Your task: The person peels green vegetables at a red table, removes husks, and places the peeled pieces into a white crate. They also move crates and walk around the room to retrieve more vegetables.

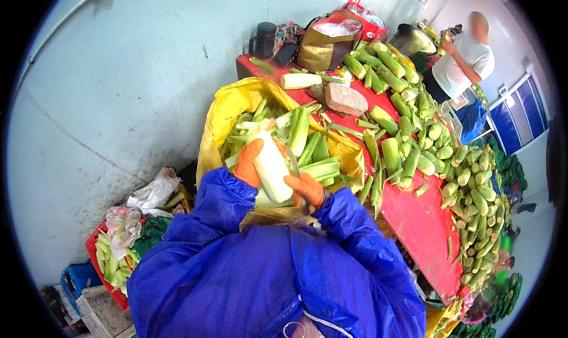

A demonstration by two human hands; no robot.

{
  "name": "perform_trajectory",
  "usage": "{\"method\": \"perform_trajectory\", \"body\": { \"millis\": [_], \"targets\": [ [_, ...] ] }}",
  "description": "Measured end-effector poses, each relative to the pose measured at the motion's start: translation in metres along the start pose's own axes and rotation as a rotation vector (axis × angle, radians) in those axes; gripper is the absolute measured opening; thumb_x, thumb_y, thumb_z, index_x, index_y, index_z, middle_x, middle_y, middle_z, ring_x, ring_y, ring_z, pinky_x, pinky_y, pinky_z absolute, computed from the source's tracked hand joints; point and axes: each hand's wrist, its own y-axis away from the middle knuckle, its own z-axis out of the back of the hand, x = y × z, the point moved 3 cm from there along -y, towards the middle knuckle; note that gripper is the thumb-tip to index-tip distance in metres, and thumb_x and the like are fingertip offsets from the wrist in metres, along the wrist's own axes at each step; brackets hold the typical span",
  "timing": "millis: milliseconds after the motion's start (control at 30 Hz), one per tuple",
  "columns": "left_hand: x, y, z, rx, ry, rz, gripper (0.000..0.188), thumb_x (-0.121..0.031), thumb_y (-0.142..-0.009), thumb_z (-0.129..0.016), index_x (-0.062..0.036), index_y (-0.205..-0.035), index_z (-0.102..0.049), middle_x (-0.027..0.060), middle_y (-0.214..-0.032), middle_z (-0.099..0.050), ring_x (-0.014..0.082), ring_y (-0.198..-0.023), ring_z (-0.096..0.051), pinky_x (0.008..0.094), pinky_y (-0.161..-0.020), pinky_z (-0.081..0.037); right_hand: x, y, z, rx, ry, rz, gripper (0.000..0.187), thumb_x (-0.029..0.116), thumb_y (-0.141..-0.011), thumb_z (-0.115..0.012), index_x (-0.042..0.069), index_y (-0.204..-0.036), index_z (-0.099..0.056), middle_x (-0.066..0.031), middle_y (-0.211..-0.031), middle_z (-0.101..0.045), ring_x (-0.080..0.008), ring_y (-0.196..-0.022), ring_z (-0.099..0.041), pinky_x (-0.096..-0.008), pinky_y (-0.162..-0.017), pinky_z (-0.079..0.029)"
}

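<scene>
Both my hands wear orange gloves and work over the mouth of an open yellow sack [214, 134]. My left hand [248, 163] is closed around a thick, pale green ear of corn [273, 169], which looks stripped to its inner husk and tilts down toward me. Against its lower right side is my right hand [306, 188], closed on a knife [293, 162] whose narrow blade points away from me; the grip is mostly hidden. Beneath the ear, loose green husk leaves [300, 131] fill the sack.
A red table [417, 219] curves along the right, heaped with green ears [473, 202]. Close to the sack are a brick [346, 99] and a pale ear [300, 81]. Bags [328, 45] and a dark flask [263, 40] stand behind. A red crate [97, 261] sits lower left. People [467, 60] work far right.
</scene>
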Motion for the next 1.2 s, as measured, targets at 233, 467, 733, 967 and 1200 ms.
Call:
{"method": "perform_trajectory", "body": {
  "millis": [233,467,733,967,1200],
  "targets": [
    [-0.008,-0.001,-0.030,-0.278,-0.452,-0.158,0.065,-0.025,-0.088,-0.062,-0.0076,-0.142,-0.031,0.0127,-0.116,-0.057,0.0207,-0.105,-0.056,0.0334,-0.090,-0.046,-0.006,0.004,-0.002,-0.585,0.308,0.369,0.066,0.045,-0.075,-0.072,-0.001,-0.118,-0.056,-0.0127,-0.089,-0.065,-0.0203,-0.070,-0.063,-0.0312,-0.062,-0.050],
    [0.009,0.002,-0.004,-0.314,-0.360,0.144,0.048,-0.024,-0.084,-0.066,-0.0050,-0.125,-0.050,0.0090,-0.098,-0.063,0.0179,-0.084,-0.060,0.0340,-0.076,-0.050,0.022,0.028,0.004,-0.433,1.012,0.410,0.061,0.036,-0.080,-0.068,0.013,-0.133,-0.049,-0.0153,-0.089,-0.066,-0.0296,-0.080,-0.066,-0.0371,-0.070,-0.052],
    [0.016,0.026,-0.020,0.208,-0.406,0.418,0.060,-0.030,-0.074,-0.069,0.0046,-0.120,-0.052,0.0200,-0.096,-0.065,0.0294,-0.090,-0.065,0.0404,-0.084,-0.052,0.071,0.019,0.021,-0.199,1.543,0.492,0.051,0.030,-0.083,-0.056,0.021,-0.133,-0.047,-0.0100,-0.078,-0.064,-0.0336,-0.062,-0.062,-0.0452,-0.055,-0.048],
    [0.013,0.033,-0.026,0.318,-0.350,0.503,0.059,-0.031,-0.074,-0.069,0.0059,-0.118,-0.054,0.0195,-0.097,-0.065,0.0280,-0.090,-0.065,0.0395,-0.084,-0.051,0.069,0.016,0.012,-0.145,1.563,0.457,0.061,0.034,-0.079,-0.061,0.017,-0.135,-0.045,-0.0115,-0.078,-0.065,-0.0339,-0.063,-0.062,-0.0448,-0.055,-0.049],
    [0.009,0.034,-0.039,0.451,-0.324,0.529,0.067,-0.030,-0.071,-0.070,0.0126,-0.120,-0.050,0.0210,-0.099,-0.066,0.0293,-0.091,-0.065,0.0401,-0.086,-0.051,0.005,-0.006,0.087,-0.385,1.517,0.144,0.050,0.030,-0.084,-0.056,0.020,-0.133,-0.047,-0.0145,-0.082,-0.065,-0.0367,-0.073,-0.064,-0.0481,-0.063,-0.050]
  ]
}}
